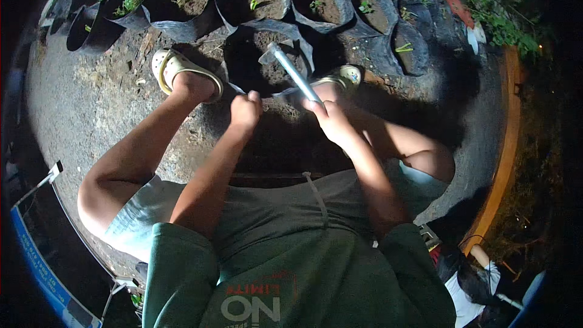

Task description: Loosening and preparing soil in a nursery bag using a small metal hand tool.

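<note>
My right hand (329, 118) is closed around the light metal handle of a small digging tool (295, 73). The tool's flat blade lies over dark soil in a black plastic grow bag (234, 61) between my feet. At the bag's near rim is my left hand (246, 108), its fingers curled on the edge of the plastic. No sprout can be made out in this bag. Just beyond it, another grow bag (275, 9) holds soil with a small green seedling (253, 4).
Rows of grow bags with seedlings (322, 7) stand beyond my feet. Leafy plants (489, 4) and a red-handled tool (460, 9) are at far right, above an orange curb (505, 141). Another person (469, 287) is at lower right; a blue sign (41, 273) stands lower left.
</note>
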